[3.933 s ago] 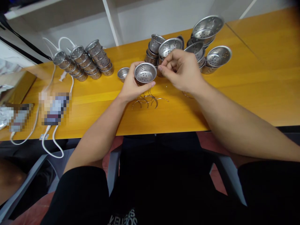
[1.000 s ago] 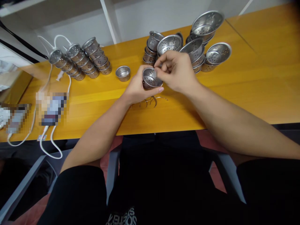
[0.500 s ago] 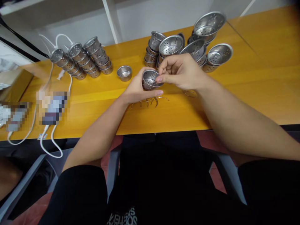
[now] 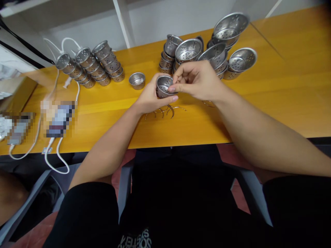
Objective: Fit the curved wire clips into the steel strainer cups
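Observation:
My left hand is closed around a small perforated steel strainer basket, its mouth tilted up towards me. At the basket's right rim, the thumb and index finger of my right hand are pinched together on a thin wire, mostly hidden by the fingers. Several thin curved wires lie on the table just below the basket. Another wire loop is partly covered by my right wrist. One more small basket stands upright to the left of my left hand.
Stacks of small perforated baskets stand at the back left. Larger stacked baskets are behind my hands, with a wide one to the right. A phone with white cables lies at left on the wooden table.
Since the earliest frame, the held basket has shifted right and tilted, and my right fingers have come over its rim. In the last half second the fingers have moved slightly left.

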The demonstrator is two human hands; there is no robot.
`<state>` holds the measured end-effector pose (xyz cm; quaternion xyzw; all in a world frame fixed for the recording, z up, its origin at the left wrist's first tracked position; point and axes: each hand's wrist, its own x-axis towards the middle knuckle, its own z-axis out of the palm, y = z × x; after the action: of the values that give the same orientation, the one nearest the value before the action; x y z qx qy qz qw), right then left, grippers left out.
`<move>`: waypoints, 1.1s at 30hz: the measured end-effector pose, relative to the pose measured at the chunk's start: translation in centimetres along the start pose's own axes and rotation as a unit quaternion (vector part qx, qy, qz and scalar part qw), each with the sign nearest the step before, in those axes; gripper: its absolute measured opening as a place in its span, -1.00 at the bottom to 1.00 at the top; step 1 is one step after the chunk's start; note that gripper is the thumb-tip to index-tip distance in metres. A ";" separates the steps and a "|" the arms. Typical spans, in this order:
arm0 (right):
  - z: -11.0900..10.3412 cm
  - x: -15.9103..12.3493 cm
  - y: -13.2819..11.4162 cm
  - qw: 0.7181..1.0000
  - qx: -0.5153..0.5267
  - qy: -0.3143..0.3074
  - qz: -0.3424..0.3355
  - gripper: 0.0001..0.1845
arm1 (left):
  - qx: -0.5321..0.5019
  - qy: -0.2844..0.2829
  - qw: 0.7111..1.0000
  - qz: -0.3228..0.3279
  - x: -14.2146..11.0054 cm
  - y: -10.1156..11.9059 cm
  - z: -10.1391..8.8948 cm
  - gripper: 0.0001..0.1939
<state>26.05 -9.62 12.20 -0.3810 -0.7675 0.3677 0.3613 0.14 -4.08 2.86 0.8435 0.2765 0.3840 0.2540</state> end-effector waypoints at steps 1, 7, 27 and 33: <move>0.0 0.0 0.0 1.000 -0.010 0.001 -0.010 -0.18 | 0.002 0.006 1.000 -0.003 0.0 0.0 0.0 -0.07; -0.2 -0.2 0.8 0.992 -0.072 0.070 -0.076 -0.33 | 0.033 0.049 0.998 -0.022 0.4 -1.1 -0.3 -0.02; 0.4 0.0 2.6 0.982 -0.147 -0.025 -0.118 -0.57 | 0.000 0.054 0.999 0.006 0.4 -2.3 -0.4 0.15; 0.0 0.0 2.4 0.983 -0.148 -0.013 -0.108 -0.57 | 0.029 0.077 0.996 0.013 0.5 -1.8 -1.8 0.13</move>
<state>26.78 -8.57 10.22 -0.3399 -0.8550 0.2136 0.3283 -1.45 -2.06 2.98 0.8219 0.2951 0.4433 0.2021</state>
